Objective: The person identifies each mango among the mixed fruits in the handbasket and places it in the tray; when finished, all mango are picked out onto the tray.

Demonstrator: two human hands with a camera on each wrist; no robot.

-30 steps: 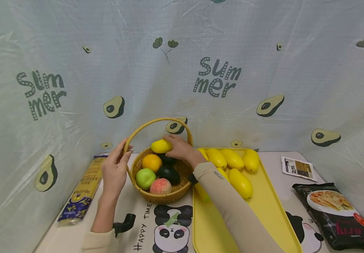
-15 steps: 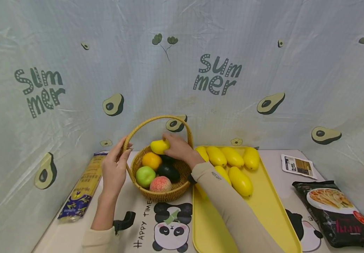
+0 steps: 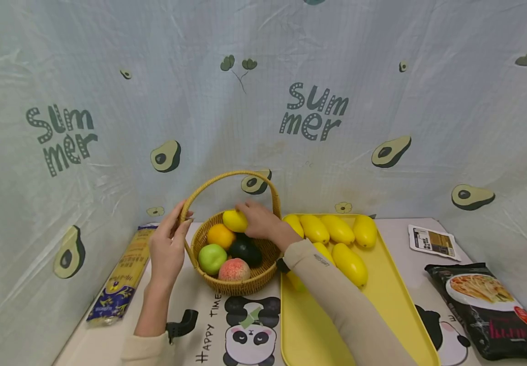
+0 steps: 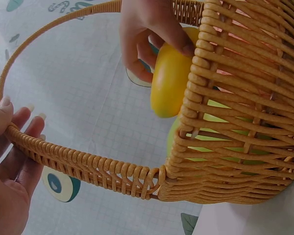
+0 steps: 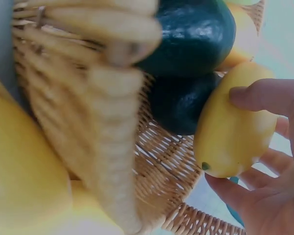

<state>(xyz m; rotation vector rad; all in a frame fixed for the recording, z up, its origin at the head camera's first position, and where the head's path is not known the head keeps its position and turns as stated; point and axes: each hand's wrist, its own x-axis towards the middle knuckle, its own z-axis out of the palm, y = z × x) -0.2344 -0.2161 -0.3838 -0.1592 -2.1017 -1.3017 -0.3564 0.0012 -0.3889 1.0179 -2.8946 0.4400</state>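
My right hand (image 3: 261,220) grips a yellow mango (image 3: 235,221) at the back of the wicker basket (image 3: 240,290). In the right wrist view the thumb lies over the mango (image 5: 235,122) and the fingers are behind it, close beside a dark avocado (image 5: 179,103). My left hand (image 3: 167,249) holds the left side of the basket's arched handle (image 4: 83,159), thumb on one side and fingers on the other. Inside the basket are an orange (image 3: 220,236), a green apple (image 3: 212,259), a peach (image 3: 234,270) and another dark avocado (image 3: 246,251).
Right of the basket lies a yellow tray (image 3: 359,325) with several mangoes (image 3: 349,264), partly covered by the right sleeve. A long pasta packet (image 3: 123,277) lies at the left. At the right are a black food bag (image 3: 487,310) and a small packet (image 3: 433,243). A patterned curtain stands behind.
My right hand has lowered the mango a little into the back of the basket, next to the orange. My left hand keeps its hold on the handle.
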